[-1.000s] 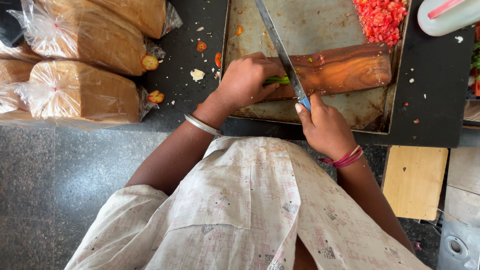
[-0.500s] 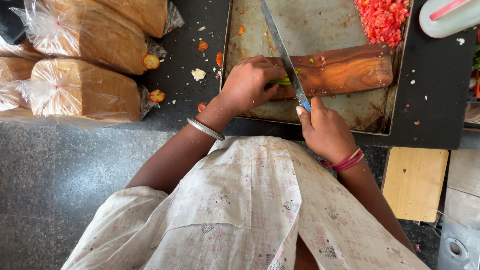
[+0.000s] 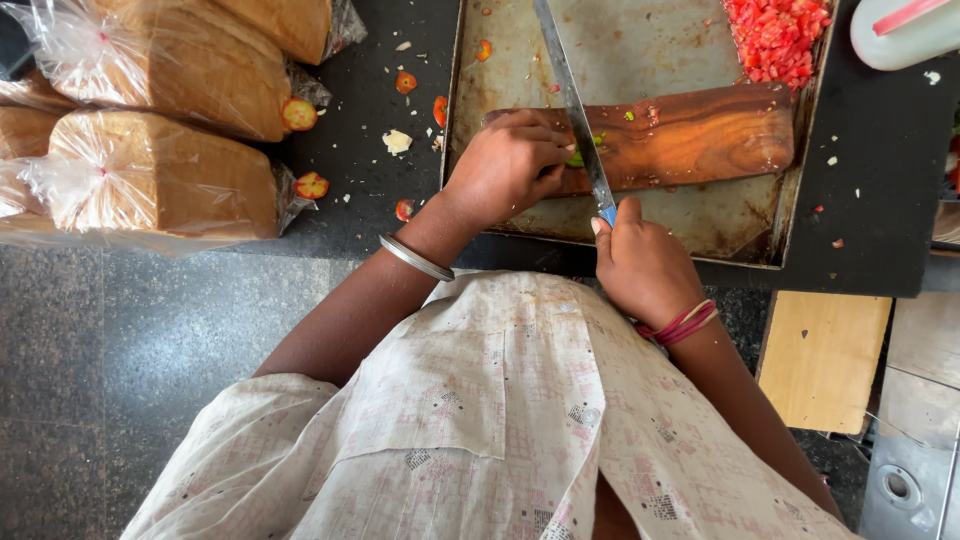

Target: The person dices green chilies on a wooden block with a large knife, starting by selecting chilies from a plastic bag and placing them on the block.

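The right hand (image 3: 645, 265) has its fingers closed round the handle of a long knife (image 3: 572, 100), whose blade runs away from the person across a wooden cutting board (image 3: 700, 135) lying in a worn metal tray (image 3: 650, 40) on the dark table (image 3: 380, 190); the left hand (image 3: 505, 165) rests on the near end of the board, fingers curled down onto a small green vegetable (image 3: 578, 157) just beside the blade. A heap of chopped tomato (image 3: 775, 35) sits in the tray's far right corner; wrapped bread loaves (image 3: 150, 175) lie to the left on the table, with tomato scraps (image 3: 310, 185) near them.
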